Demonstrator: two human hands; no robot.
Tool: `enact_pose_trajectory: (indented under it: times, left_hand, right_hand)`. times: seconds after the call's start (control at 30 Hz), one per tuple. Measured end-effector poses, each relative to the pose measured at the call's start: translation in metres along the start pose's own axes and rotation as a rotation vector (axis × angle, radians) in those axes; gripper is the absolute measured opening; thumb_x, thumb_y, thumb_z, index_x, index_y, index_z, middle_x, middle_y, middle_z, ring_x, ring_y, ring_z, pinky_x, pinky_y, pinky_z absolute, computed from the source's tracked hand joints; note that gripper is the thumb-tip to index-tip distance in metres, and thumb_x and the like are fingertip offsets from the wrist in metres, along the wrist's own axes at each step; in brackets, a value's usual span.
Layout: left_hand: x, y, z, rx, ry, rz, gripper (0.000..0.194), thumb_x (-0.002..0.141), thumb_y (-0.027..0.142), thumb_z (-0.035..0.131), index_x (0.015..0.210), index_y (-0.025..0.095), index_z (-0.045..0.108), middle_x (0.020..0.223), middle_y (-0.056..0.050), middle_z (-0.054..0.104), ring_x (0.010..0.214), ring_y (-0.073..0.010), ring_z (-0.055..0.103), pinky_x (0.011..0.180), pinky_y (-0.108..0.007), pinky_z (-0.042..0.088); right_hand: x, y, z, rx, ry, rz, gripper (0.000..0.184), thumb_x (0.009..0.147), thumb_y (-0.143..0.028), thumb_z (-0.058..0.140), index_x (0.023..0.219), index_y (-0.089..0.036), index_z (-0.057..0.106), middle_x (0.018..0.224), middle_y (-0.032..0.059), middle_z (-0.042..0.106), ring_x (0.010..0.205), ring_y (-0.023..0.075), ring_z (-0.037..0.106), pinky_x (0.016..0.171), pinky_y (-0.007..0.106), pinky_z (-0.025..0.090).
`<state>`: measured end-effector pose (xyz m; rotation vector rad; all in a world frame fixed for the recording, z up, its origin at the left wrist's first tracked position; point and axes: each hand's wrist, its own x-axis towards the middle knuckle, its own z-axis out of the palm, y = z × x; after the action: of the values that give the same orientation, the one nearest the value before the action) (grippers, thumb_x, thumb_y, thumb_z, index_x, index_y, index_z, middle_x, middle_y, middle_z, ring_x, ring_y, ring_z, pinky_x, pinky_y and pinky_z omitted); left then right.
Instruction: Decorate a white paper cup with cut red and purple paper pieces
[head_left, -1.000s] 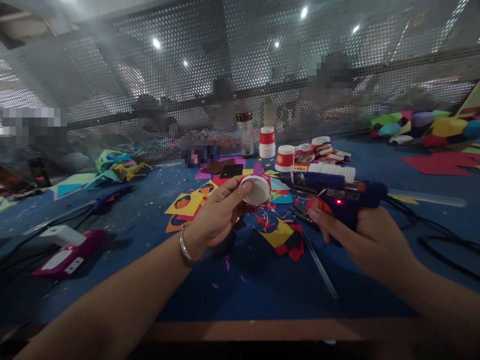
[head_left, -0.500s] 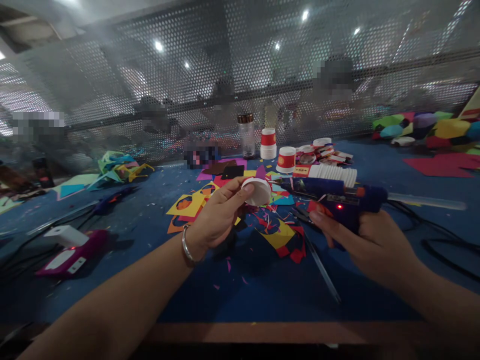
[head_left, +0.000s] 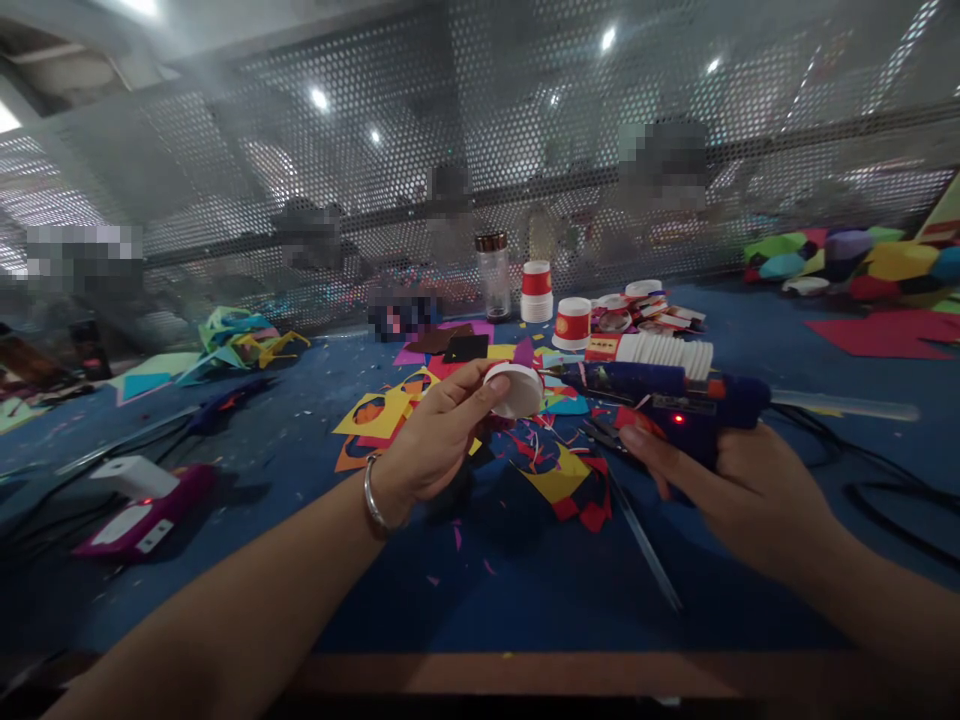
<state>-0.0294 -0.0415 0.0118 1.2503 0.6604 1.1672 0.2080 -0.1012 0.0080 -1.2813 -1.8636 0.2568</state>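
My left hand (head_left: 431, 435), a silver bangle on its wrist, is closed round a small white paper cup (head_left: 514, 390) held on its side with the bottom facing me. My right hand (head_left: 739, 480) grips a dark blue hot glue gun (head_left: 660, 395) with a red light lit, forefinger on the red trigger. The gun's nozzle points left and its tip sits right at the cup's rim. Both are held above a heap of coloured paper scraps (head_left: 555, 470) on the blue table.
Red-and-white paper cups (head_left: 571, 320), a cup stack (head_left: 535, 291), a clear jar (head_left: 492, 273) and a white corrugated roll (head_left: 664, 350) stand behind. A purple and white device (head_left: 139, 500) lies left; black cables (head_left: 885, 480) trail right. A perforated metal screen (head_left: 375, 150) closes the back.
The glue gun has slid a little left so its nozzle meets the cup rim. The view has shifted slightly; my left hand keeps the cup nearly still.
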Motion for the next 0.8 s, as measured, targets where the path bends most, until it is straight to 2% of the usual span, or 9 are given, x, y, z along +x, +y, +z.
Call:
enact_pose_trajectory:
  times: [0.17, 0.3, 0.53, 0.7, 0.8]
  left_hand:
    - [-0.0015, 0.0015, 0.0007, 0.019, 0.007, -0.002, 0.022, 0.083, 0.038, 0.083, 0.094, 0.02, 0.079, 0.095, -0.004, 0.073, 0.082, -0.0142, 0.063, 0.07, -0.025, 0.047]
    - [-0.0022, 0.0022, 0.0003, 0.017, 0.01, -0.001, 0.02, 0.083, 0.037, 0.083, 0.094, 0.02, 0.079, 0.094, -0.004, 0.073, 0.083, -0.0153, 0.064, 0.07, -0.026, 0.047]
    - [-0.0024, 0.0019, 0.0012, 0.009, 0.002, 0.0, 0.02, 0.082, 0.038, 0.084, 0.093, 0.021, 0.079, 0.094, -0.003, 0.074, 0.082, -0.0146, 0.064, 0.07, -0.025, 0.048]
    - [-0.0026, 0.0021, 0.0022, -0.003, 0.002, 0.005, 0.02, 0.081, 0.037, 0.084, 0.092, 0.021, 0.079, 0.091, -0.003, 0.074, 0.081, -0.0133, 0.064, 0.071, -0.024, 0.048]
    - [-0.0025, 0.0025, 0.0023, 0.004, 0.01, 0.001, 0.021, 0.08, 0.037, 0.085, 0.092, 0.02, 0.079, 0.092, -0.003, 0.074, 0.082, -0.0133, 0.064, 0.071, -0.023, 0.049]
  right_hand:
    - [-0.0028, 0.0031, 0.0012, -0.027, 0.022, -0.012, 0.059, 0.101, -0.056, 0.051, 0.05, -0.028, 0.047, 0.051, -0.0004, 0.06, 0.05, 0.0179, 0.057, 0.059, 0.034, 0.051]
    - [-0.0031, 0.0033, 0.0005, -0.033, 0.014, -0.009, 0.058, 0.101, -0.054, 0.05, 0.049, -0.028, 0.046, 0.048, -0.0006, 0.058, 0.051, 0.0194, 0.059, 0.058, 0.035, 0.052]
    - [0.0004, -0.0026, -0.0025, -0.009, 0.013, -0.025, 0.055, 0.099, -0.052, 0.051, 0.048, -0.031, 0.046, 0.042, -0.0002, 0.05, 0.054, 0.0229, 0.062, 0.064, 0.039, 0.057]
    - [0.001, -0.0029, -0.0024, 0.031, 0.006, -0.016, 0.052, 0.099, -0.045, 0.054, 0.049, -0.029, 0.045, 0.045, -0.0009, 0.053, 0.056, 0.0214, 0.063, 0.064, 0.036, 0.056]
    - [0.0003, -0.0012, -0.0019, 0.048, -0.003, -0.002, 0.053, 0.098, -0.047, 0.054, 0.049, -0.029, 0.046, 0.044, -0.0004, 0.052, 0.06, 0.0229, 0.065, 0.066, 0.037, 0.056]
